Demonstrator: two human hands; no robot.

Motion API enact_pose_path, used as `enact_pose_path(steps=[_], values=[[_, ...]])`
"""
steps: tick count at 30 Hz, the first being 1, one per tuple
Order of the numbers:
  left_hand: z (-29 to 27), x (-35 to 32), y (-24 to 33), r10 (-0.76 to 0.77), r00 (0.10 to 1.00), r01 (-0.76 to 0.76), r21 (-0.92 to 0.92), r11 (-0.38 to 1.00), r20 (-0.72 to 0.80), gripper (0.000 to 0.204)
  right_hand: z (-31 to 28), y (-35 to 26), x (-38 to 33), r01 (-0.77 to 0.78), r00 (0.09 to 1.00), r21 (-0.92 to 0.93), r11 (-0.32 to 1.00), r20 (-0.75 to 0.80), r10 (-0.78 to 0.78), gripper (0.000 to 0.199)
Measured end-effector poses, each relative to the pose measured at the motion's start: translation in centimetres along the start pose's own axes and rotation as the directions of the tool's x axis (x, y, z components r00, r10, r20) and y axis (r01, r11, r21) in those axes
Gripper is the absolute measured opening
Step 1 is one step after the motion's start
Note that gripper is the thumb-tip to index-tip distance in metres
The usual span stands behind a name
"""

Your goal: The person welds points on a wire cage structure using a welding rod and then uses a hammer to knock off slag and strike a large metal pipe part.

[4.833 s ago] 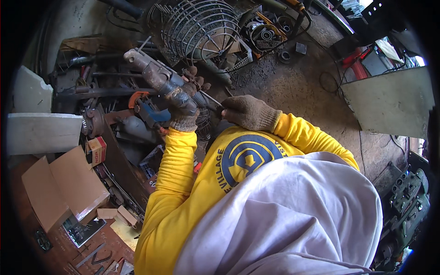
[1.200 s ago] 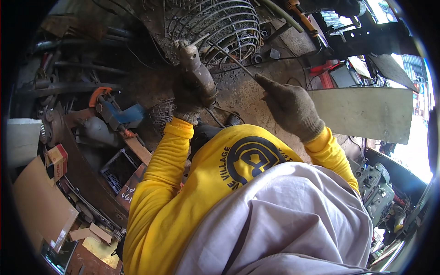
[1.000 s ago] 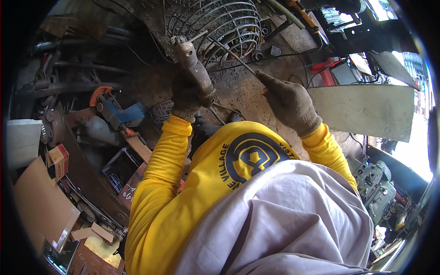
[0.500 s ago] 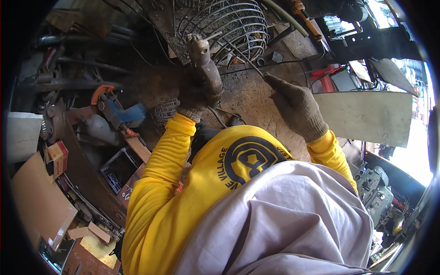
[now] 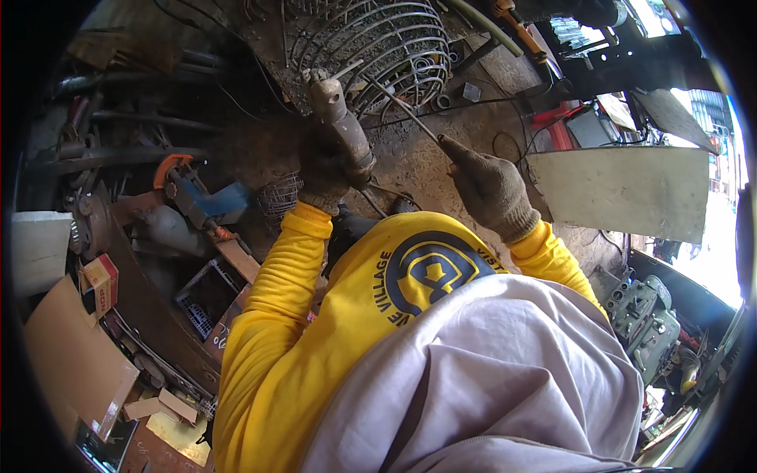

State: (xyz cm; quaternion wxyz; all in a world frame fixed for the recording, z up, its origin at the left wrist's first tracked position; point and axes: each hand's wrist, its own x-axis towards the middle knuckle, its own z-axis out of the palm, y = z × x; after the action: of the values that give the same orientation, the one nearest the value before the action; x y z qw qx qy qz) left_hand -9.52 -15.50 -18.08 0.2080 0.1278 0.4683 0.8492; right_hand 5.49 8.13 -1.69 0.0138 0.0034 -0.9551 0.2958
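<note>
My left hand [image 5: 319, 175], in a dark work glove, is closed around a worn grey metal cylinder [image 5: 347, 135]. The cylinder tilts up and away to the left; a hole shows near its narrower, rough far end. Deep shadow hides most of the fingers. In my right hand [image 5: 493, 189], wearing a brown knit glove, is a thin metal rod [image 5: 414, 116], with the index finger stretched along it. That rod slants toward the far left, its tip beyond the cylinder's side; the two look apart. A dark cord or thin bar [image 5: 372, 202] shows below the cylinder, and I cannot tell whether it joins it.
Beyond my hands lies a round wire cage [image 5: 394, 47] with metal bits about it. An orange-handled tool [image 5: 520, 30] is at the far right, near a pale board [image 5: 619, 193]. On the left are a blue-and-orange clamp [image 5: 206, 197], a plastic crate [image 5: 203, 293] and cardboard [image 5: 79, 351].
The cylinder leans further left in my left hand. My right hand has moved left and slightly nearer with the rod. The whole view has shifted a little.
</note>
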Motion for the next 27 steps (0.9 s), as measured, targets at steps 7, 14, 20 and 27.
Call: enact_pose_path(steps=[7,14,20,27], values=[[-4.5,-0.3,-2.5,0.534,0.791,-0.538,0.757,0.370,0.301,0.037,0.5,0.2,-0.1,0.035,0.997,0.042,0.999,-0.071,-0.032,0.044],[-5.0,-1.7,-2.2,0.358,0.933,-0.259,0.661,0.704,-0.016,0.029,0.7,0.5,-0.2,0.013,0.996,0.069,0.998,-0.084,-0.007,0.041],[-5.1,-2.1,-0.2,0.268,0.948,-0.289,0.824,0.488,0.174,0.043,0.7,0.3,-0.3,0.005,0.994,0.076,0.997,-0.106,0.003,0.042],[-7.3,-3.9,2.5,0.199,0.899,-0.429,0.876,0.222,0.390,0.050,0.6,0.3,-0.2,-0.006,0.995,0.089,0.996,-0.099,0.015,0.041]])
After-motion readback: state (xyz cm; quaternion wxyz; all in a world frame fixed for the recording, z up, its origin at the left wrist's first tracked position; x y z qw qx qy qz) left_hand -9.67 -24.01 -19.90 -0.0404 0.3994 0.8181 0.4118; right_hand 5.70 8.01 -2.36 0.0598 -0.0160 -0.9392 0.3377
